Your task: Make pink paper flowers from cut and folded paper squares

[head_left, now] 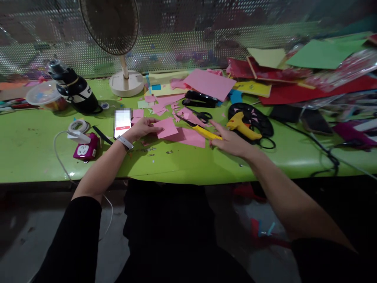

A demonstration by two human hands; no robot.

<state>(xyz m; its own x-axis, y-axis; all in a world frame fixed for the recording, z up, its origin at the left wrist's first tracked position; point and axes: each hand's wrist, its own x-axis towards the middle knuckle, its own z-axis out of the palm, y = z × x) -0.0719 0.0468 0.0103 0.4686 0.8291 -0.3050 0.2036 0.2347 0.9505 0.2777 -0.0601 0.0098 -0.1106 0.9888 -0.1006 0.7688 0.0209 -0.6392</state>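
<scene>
My left hand (143,128) pinches the near edge of a small pink paper square (167,127) lying on the green table (29,149). A watch sits on that wrist. My right hand (231,141) lies flat with fingers spread, palm down on the table, its fingertips beside a yellow-handled craft knife (206,133) and a larger pink sheet (190,137). A yellow glue gun (243,125) rests just beyond that hand. Black scissors (200,115) lie among pink scraps behind the sheets.
A phone (122,122) lies left of my left hand. Further left are a tape roll (78,125), a magenta socket (85,149) with white cable, a black bottle (75,87) and a plastic tub (45,94). A desk fan (122,43) and black stapler (199,100) stand behind. Coloured paper (309,74) piles up right.
</scene>
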